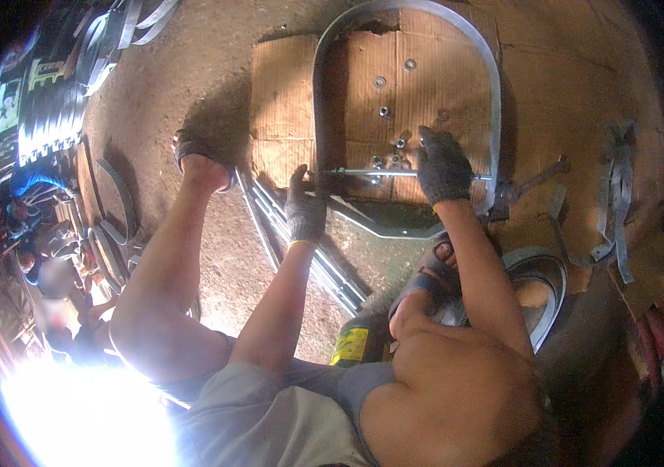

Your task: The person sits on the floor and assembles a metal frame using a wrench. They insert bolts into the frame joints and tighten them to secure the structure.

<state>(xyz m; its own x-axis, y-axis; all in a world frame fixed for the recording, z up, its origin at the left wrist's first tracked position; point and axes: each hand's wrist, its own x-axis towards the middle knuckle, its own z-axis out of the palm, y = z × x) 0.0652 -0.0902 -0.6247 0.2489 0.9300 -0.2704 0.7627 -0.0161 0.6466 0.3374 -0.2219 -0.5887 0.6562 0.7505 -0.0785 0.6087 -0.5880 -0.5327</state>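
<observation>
A U-shaped metal strap (495, 93) lies with its curve at the far side. A thin rod (371, 172) spans its two legs. My left hand (305, 212), in a dark knit glove, is beside the left leg, near the rod's end. Its fingers look apart, one stretched forward and another toward the strap. My gloved right hand (445, 166) is over the rod inside the strap, its fingers curled. Whatever is in its fingertips, if anything, is hidden. Several nuts (384, 112) and washers (409, 65) lie on the cardboard (363, 58), some close to my right hand.
Several long metal rods (308, 253) lie on the floor between my feet. Right of the strap are a wrench-like tool (538, 177) and bent metal strips (618, 206). A yellow-labelled container (351, 345) stands near my legs. Metal parts and another person (56, 288) are at left.
</observation>
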